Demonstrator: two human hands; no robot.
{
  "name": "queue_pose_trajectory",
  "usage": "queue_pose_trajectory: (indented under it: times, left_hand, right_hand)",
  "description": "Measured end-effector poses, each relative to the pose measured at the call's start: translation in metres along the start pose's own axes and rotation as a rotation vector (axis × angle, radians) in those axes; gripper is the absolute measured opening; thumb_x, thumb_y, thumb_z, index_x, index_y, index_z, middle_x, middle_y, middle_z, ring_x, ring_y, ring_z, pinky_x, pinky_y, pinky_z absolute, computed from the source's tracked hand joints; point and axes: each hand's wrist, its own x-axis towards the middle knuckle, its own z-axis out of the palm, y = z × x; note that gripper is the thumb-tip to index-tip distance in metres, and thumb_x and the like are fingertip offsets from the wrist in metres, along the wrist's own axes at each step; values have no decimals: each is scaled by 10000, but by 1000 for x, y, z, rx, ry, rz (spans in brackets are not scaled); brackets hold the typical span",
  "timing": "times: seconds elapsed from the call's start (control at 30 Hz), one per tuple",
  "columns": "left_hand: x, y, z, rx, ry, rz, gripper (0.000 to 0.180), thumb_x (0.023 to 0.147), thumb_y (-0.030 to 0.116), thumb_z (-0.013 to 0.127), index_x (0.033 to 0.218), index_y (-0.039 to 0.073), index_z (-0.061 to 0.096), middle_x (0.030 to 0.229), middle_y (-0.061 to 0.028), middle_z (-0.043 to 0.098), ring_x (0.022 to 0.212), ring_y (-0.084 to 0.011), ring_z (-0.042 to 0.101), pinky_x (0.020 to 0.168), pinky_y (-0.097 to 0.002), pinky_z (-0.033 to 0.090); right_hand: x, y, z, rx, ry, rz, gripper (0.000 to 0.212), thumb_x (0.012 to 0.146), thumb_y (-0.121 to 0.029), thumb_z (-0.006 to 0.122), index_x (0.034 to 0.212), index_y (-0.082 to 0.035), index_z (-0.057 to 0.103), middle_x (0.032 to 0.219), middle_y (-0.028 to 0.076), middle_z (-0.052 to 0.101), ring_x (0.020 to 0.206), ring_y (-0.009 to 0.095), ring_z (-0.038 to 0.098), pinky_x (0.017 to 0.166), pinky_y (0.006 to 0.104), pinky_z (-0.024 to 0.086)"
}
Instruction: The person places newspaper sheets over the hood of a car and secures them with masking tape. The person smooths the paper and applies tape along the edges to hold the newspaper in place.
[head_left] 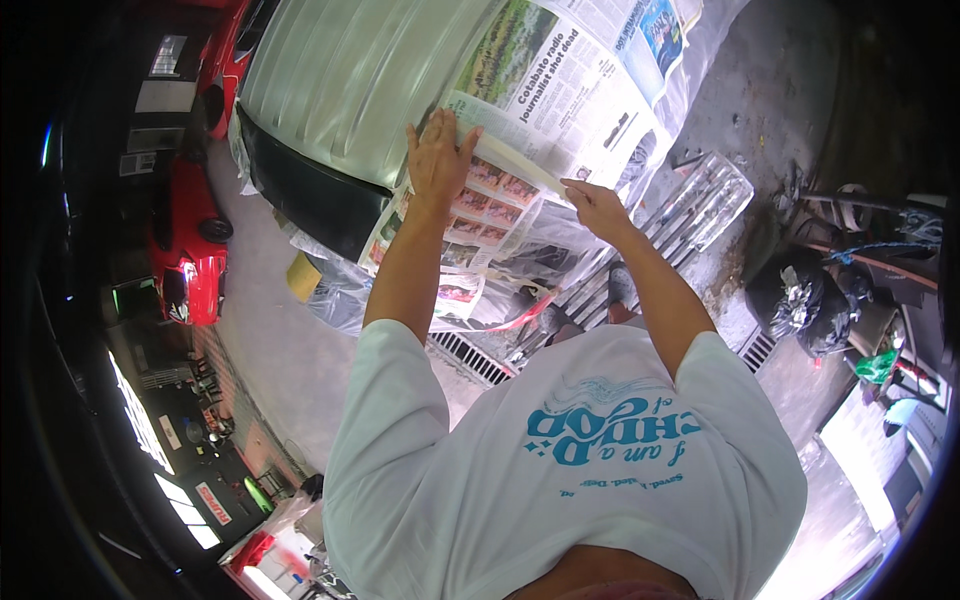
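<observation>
A vehicle's ribbed, pale green roof fills the upper middle, with a black panel at its near end. Newspaper sheets and clear plastic film cover the side to the right of the roof. My left hand lies flat with fingers apart where the newspaper meets the roof edge. From near it, a pale strip of masking tape runs across the newspaper to my right hand. That hand is closed, its fingers pinching the strip's right end. Lower newspaper with printed photos hangs beneath the strip.
A metal step bench stands close to the covered side, on my right. Black bags and clutter line the right wall. Red cars are parked at the left. A floor drain grate lies near my feet.
</observation>
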Motion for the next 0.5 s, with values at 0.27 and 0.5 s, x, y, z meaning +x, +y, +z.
queue_pose_trajectory:
  times: [0.27, 0.5]
  left_hand:
    - [-3, 2, 11, 77, 58, 35, 732, 965, 520, 715, 1397, -65, 630, 1463, -256, 617, 1415, -336, 563, 1259, -596, 267]
    - [-4, 3, 14, 134, 77, 68, 829, 901, 550, 777, 1403, -89, 611, 1441, -305, 611, 1395, -385, 571, 1250, -607, 278]
  right_hand:
    - [19, 0, 17, -166, 88, 112, 377, 1043, -462, 575, 1282, -245, 770, 1038, 154, 788, 1014, 372, 742, 940, 496, 567]
    - [23, 16, 34, -59, 131, 170, 378, 1036, -458, 596, 1301, -244, 760, 1051, 152, 786, 1038, 362, 739, 956, 493, 561]
